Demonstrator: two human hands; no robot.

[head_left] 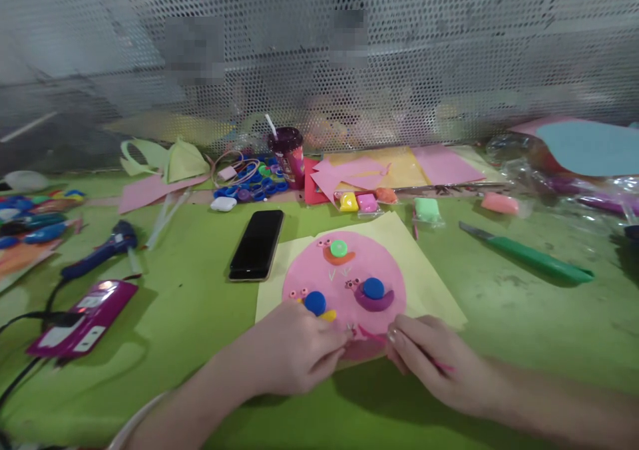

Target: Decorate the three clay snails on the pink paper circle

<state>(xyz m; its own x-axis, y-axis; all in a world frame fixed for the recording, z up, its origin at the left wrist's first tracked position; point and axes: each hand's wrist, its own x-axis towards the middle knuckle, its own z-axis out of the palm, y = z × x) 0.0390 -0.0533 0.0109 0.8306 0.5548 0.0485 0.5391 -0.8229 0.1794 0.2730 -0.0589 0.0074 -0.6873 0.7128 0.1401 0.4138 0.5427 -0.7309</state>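
Note:
A round pink disc (344, 283) lies on a pale yellow sheet (414, 257) on the green table. On the disc sit three clay snails with bottle-cap shells: an orange one with a green cap (338, 251), a purple one with a blue cap (373, 292) and a yellow one with a blue cap (315, 303). My left hand (294, 350) rests on the disc's near edge, fingers pinched on a small bit I cannot make out. My right hand (434, 363) is closed on a thin pink strip (372, 335) at the disc's near rim.
A black phone (257, 243) lies left of the sheet. Clay blocks (367, 202), a green-handled knife (534, 257), a lidded cup (288, 156), blue bottle caps (254, 184) and coloured papers (399, 165) sit behind. A glue gun (100, 250) and magenta packet (80, 317) lie left.

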